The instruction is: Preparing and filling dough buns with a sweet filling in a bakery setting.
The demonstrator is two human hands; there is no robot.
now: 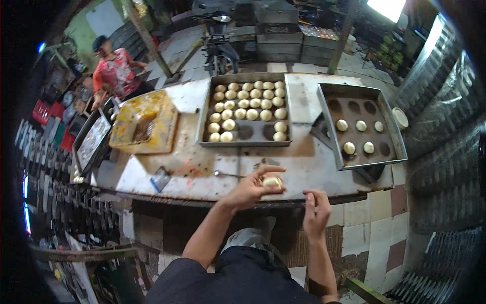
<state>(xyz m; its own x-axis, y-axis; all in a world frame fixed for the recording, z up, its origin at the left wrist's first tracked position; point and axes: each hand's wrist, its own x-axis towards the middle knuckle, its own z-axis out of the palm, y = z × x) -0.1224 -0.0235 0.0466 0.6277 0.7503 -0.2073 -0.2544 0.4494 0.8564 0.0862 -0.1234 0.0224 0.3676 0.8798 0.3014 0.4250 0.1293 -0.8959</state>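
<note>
My left hand [253, 188] is over the front edge of the table, its fingers curled round a pale round dough ball [272, 182]. To its right, my right hand [316, 212] is apart from the ball, with thumb and bent fingers drawn together; whether anything small is between them I cannot make out. Beyond my hands lies a deep metal tray [244, 144] with many dough balls in rows and a gap at its front. A second metal tray [349, 166], at the right, carries several spaced dough balls and dark round marks.
On the table [202, 167] are a spoon-like metal tool [220, 174] and a small plastic packet [160, 179]. A stained yellow tub [169, 121] stands at the left, beside another metal tray [93, 137]. A person in a red patterned shirt [114, 73] is at the far left. Behind stands a motorcycle [220, 45].
</note>
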